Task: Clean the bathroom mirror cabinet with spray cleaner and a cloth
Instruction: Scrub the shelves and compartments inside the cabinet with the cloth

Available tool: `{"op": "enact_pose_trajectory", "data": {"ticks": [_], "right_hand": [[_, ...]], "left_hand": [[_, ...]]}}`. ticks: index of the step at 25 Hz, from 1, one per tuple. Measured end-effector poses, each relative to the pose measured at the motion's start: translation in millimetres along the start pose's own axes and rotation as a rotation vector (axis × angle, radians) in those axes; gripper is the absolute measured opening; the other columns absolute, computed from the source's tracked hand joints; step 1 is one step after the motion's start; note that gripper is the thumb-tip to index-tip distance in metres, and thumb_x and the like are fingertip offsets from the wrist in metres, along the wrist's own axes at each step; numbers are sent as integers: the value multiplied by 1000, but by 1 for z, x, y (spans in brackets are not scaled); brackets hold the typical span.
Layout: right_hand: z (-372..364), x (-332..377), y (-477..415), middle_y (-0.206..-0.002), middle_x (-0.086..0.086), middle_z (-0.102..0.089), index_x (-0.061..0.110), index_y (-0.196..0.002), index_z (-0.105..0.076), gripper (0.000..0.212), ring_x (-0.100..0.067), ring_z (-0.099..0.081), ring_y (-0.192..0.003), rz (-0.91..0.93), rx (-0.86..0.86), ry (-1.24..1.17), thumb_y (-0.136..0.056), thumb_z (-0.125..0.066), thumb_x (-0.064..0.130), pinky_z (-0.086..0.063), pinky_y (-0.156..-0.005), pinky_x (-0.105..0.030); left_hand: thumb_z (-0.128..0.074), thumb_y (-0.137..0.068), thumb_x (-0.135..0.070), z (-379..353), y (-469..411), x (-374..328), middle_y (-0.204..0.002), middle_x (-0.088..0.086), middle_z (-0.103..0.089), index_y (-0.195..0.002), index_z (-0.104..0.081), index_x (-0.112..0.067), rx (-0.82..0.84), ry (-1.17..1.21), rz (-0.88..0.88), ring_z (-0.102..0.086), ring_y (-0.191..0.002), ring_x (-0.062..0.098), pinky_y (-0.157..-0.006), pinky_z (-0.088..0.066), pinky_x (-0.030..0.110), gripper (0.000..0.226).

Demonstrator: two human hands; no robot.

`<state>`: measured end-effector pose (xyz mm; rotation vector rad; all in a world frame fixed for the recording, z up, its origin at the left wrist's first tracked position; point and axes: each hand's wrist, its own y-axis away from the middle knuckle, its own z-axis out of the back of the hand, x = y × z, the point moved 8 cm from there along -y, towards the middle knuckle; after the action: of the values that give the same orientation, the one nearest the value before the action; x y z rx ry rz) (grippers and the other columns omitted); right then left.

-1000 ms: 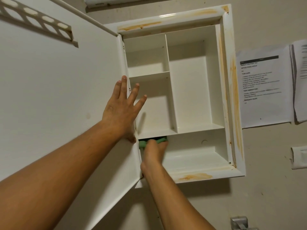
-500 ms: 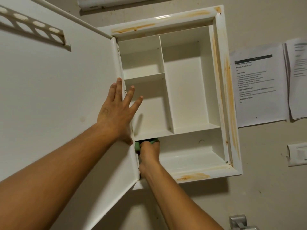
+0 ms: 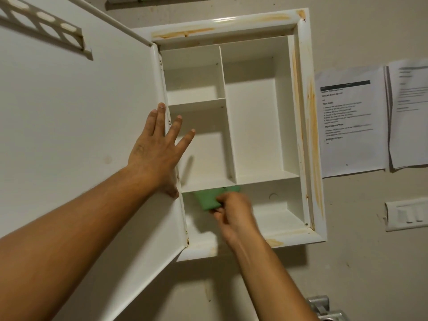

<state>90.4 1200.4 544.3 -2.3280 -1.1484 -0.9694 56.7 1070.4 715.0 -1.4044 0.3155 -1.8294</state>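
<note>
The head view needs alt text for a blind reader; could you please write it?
The right hand holds a green cloth in the bottom compartment of an open white wall cabinet, while the left hand rests flat on its door edge.

cabinet (image 3: 252, 126): white, wall-hung; orange stains on frame (image 3: 310, 135)
bottom shelf (image 3: 282, 222): lowest compartment; green cloth (image 3: 207, 200) at its left, just under shelf above (image 3: 266, 178); resting contact unclear

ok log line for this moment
left hand flat on open door | right hand grips green cloth in bottom compartment | orange stains on cabinet frame
</note>
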Motion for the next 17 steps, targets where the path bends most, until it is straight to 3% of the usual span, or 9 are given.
{"op": "enact_pose_trajectory", "data": {"ticks": [3, 5, 8, 11, 14, 17], "right_hand": [[57, 36, 2, -99, -11, -67, 8, -107, -63, 39, -26, -65, -84, 265, -286, -131, -85, -42, -16, -56, -72, -35], [41, 28, 6, -97, -8, -66, 10, -112, -62, 46, -25, -63, -82, 352, -360, -147, -83, -37, -16, -54, -70, -34], [-21, -29, -2, -104, -5, -70, 18, -120, -61, 52, -21, -68, -84, 206, -234, -146, -84, -41, -13, -56, -68, -29], [-54, -65, -22, -102, -3, -73, 26, -116, -63, 49, -21, -70, -86, 81, -57, -1, -76, -51, 0, -61, -77, -36], [-51, -54, -30, -98, -8, -71, 16, -110, -64, 39, -22, -66, -82, -34, 25, 57, -81, -50, -5, -55, -64, -28], [-18, -37, -37, -102, -12, -68, 10, -112, -64, 38, -24, -64, -85, -58, -57, -88, -84, -49, -11, -54, -62, -29]], "left_hand": [[-58, -48, -101, -4, -2, 0, -168, 22, 15, -160, 23, -22, 4, -17, -1, 24, -145, 62, -122, 2, 65, 159], [-58, -48, -101, -3, -2, -1, -168, 22, 15, -160, 23, -22, 5, -11, -10, 23, -145, 62, -122, 2, 65, 159], [-57, -49, -101, -2, -1, -1, -168, 22, 15, -159, 24, -22, 2, -18, -2, 26, -144, 62, -121, 3, 65, 158], [-56, -52, -101, -2, 1, -3, -168, 23, 15, -159, 25, -22, 22, -24, -5, 27, -143, 62, -121, 5, 65, 156], [-56, -52, -101, -1, 0, 0, -169, 22, 12, -159, 25, -22, 5, -29, 2, 27, -143, 62, -121, 4, 65, 156], [-57, -51, -101, 0, -1, 0, -170, 22, 7, -160, 22, -22, 8, -24, 1, 25, -144, 63, -121, 4, 65, 156]]}}
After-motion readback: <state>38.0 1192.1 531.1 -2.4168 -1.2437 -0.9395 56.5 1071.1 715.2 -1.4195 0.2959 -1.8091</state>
